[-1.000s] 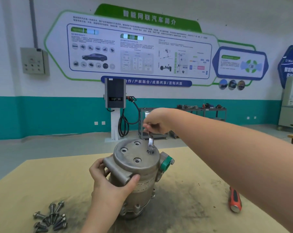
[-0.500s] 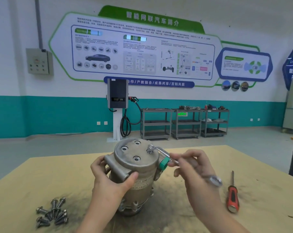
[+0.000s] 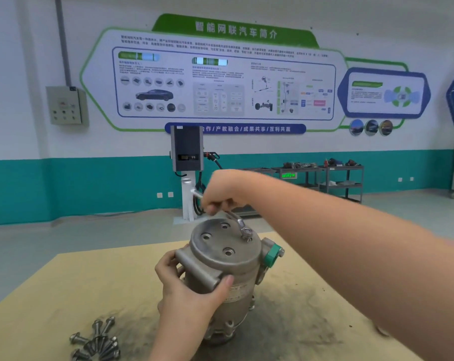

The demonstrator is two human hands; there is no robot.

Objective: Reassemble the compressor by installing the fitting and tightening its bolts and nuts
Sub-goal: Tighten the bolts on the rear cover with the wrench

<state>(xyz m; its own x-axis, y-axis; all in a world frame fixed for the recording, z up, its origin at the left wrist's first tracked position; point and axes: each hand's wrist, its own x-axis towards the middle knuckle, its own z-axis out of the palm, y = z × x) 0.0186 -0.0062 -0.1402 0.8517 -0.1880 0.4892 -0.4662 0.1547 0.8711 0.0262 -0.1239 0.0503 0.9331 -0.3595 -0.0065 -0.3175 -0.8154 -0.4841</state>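
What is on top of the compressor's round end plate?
On the compressor end plate, one bolt sits in a hole with the wrench on it, gripped by the right hand. Three other holes look empty. The bolt's shank is hidden.

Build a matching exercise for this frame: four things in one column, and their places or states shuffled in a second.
1. left hand
2. right hand
3. wrench
4. loose bolts

A. heaped on the table, near left
B. ring end on a bolt atop the compressor
C. grips the wrench handle
D. grips the compressor's side lug

Pairs: 1-D, 2-C, 3-B, 4-A
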